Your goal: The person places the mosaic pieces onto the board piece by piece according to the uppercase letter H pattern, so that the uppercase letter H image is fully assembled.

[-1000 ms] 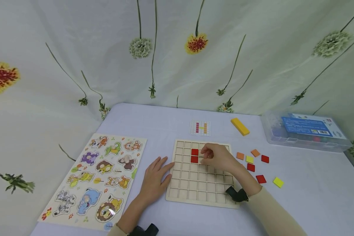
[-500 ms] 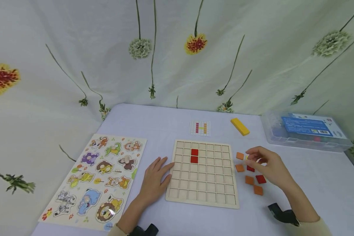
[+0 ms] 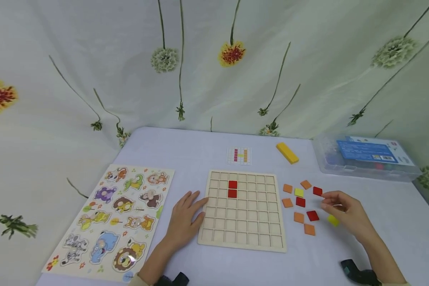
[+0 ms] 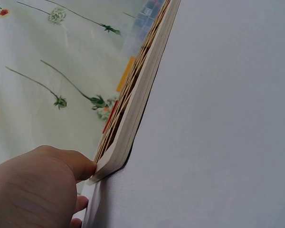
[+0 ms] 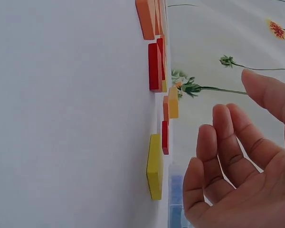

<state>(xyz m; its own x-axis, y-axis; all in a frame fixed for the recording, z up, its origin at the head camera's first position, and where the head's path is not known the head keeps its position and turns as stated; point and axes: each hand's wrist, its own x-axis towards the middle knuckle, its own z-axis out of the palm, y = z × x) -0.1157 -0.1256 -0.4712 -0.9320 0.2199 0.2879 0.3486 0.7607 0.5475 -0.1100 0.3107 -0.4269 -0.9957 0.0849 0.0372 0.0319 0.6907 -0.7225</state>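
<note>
A wooden grid board (image 3: 242, 238) lies on the table with two red square tiles (image 3: 232, 193) set in adjoining cells, one above the other. My left hand (image 3: 185, 220) rests at the board's left edge, fingers extended; its thumb touches the edge in the left wrist view. To the right of the board, my right hand (image 3: 346, 210) hovers with bent, loose fingers, holding nothing. Its fingertips are close to a red tile (image 3: 317, 191). Below it a yellow tile (image 3: 332, 220) is partly covered by the hand. The right wrist view shows a wide gap between thumb and fingers (image 5: 222, 128).
Several loose orange tiles (image 3: 298, 217), other red tiles (image 3: 312, 215) and another yellow tile (image 3: 299, 192) lie right of the board. Behind are a pattern card (image 3: 239, 156), a yellow block (image 3: 287, 153) and a clear plastic box (image 3: 368, 169). An animal puzzle board (image 3: 107, 222) lies left.
My right hand has left the grid board and moved right, past the loose tiles to the outer red tile. My left hand stays at the board's edge. The head view has shifted slightly.
</note>
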